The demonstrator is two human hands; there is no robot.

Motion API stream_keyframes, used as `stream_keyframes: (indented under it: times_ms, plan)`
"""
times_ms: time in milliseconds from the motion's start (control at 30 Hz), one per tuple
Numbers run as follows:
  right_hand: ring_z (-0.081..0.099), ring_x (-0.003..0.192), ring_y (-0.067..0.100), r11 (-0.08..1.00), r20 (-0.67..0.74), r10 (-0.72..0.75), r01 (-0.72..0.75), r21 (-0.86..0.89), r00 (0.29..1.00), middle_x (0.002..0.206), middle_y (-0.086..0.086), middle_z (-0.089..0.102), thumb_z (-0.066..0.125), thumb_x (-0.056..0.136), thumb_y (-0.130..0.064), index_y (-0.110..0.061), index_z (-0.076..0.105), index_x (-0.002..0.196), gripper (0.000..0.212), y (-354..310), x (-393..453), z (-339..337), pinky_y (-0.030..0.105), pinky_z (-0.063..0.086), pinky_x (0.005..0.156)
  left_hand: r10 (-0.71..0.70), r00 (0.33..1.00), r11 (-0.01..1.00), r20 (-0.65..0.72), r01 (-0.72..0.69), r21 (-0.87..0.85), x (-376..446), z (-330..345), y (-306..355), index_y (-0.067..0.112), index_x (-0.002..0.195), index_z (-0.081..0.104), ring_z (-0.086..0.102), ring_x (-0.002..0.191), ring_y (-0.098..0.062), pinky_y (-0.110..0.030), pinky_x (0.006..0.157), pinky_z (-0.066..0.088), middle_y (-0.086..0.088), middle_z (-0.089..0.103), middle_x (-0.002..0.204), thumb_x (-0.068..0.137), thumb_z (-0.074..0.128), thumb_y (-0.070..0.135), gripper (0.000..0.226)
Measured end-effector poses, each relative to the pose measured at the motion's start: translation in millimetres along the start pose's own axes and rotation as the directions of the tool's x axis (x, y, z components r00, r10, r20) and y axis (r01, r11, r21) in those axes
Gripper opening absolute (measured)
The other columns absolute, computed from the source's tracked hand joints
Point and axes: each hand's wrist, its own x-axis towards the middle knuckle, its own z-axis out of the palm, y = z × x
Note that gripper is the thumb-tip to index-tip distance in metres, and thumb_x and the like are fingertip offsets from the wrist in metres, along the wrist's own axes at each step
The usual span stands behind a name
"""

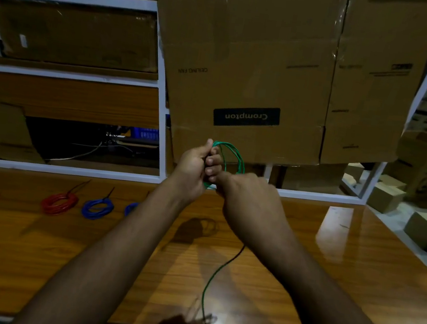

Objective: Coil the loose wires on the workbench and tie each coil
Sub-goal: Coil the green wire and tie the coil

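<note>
1. Coil of thin green insulated wire (231, 156) is held above the wooden workbench (355, 278), gripped in the left hand (197, 165).
2. Right hand (250, 194) pinches the wire beside the coil; feed the slack tail near the front edge in evenly, matching loop size.

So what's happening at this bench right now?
A person is winding a green wire into a coil above the wooden workbench. The left hand grips the loops already formed, and the right hand holds the wire at the coil's lower edge. The loose tail hangs down to the bench's near edge, so this coil is unfinished and untied. On the bench to the left lie a red coil and a blue coil, each apparently tied; a second blue one shows partly behind the left forearm.
</note>
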Motion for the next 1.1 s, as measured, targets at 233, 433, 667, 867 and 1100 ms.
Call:
stream_keyframes:
  times_ms: [233, 433, 667, 867, 1100]
  plan:
    - [0.059, 0.077, 0.019, 0.985, -0.319, 0.117, -0.070, 0.155, 0.940, 0.086, -0.002, 0.061, 0.052, 0.101, -0.028, -0.023, 0.061, 0.099, 0.011, 39, 27, 7, 0.043, 0.055, 0.067, -0.067, 0.992, 0.988, 0.108, 0.050, 0.148, -4, -1, -2, 0.016, 0.084, 0.046, 0.028, 0.042, -0.005, -0.019, 0.040, 0.022, 0.004, 0.037, 0.059, 0.106, 0.035, 0.035, 0.032]
    - [0.052, 0.071, 0.015, 0.963, -0.291, 0.186, -0.116, 0.243, 0.938, 0.090, -0.003, 0.050, 0.046, 0.100, -0.049, -0.023, 0.046, 0.096, 0.026, 66, 50, 22, 0.036, 0.047, 0.061, -0.184, 0.956, 0.980, 0.231, 0.160, 0.118, -4, 7, -1, 0.017, 0.075, 0.042, 0.022, 0.036, -0.004, -0.018, 0.036, 0.017, 0.009, 0.028, 0.049, 0.105, 0.031, 0.037, 0.038]
    - [0.058, 0.118, 0.013, 0.583, 0.177, -0.026, -0.129, 0.802, 0.984, 0.126, -0.003, 0.062, 0.033, 0.105, -0.044, -0.027, 0.058, 0.129, 0.039, 89, 52, 29, 0.040, 0.049, 0.101, -0.229, 0.931, 0.973, 0.285, 0.210, 0.095, -1, 4, 2, 0.018, 0.071, 0.042, 0.013, 0.040, -0.006, -0.020, 0.041, 0.010, 0.009, 0.027, 0.046, 0.097, 0.040, 0.035, 0.032]
    - [0.057, 0.059, 0.014, 0.627, 0.053, 0.126, -0.121, 0.769, 0.991, 0.067, 0.004, 0.063, 0.047, 0.099, -0.051, -0.008, 0.065, 0.080, 0.050, 93, 56, 29, 0.031, 0.048, 0.062, -0.206, 0.951, 0.964, 0.229, 0.158, 0.212, 5, 2, 1, 0.016, 0.074, 0.044, 0.021, 0.037, -0.004, -0.020, 0.042, 0.012, 0.009, 0.026, 0.049, 0.103, 0.035, 0.038, 0.037]
    - [0.046, 0.051, 0.008, 0.429, 0.154, 0.203, -0.229, 0.874, 0.967, 0.072, 0.001, 0.068, 0.047, 0.100, -0.049, -0.009, 0.067, 0.090, 0.045, 91, 51, 32, 0.022, 0.033, 0.046, -0.043, 0.984, 0.905, 0.171, -0.034, 0.424, 8, 4, 4, 0.019, 0.073, 0.044, 0.022, 0.043, -0.006, -0.021, 0.042, 0.016, 0.009, 0.030, 0.053, 0.106, 0.036, 0.036, 0.038]
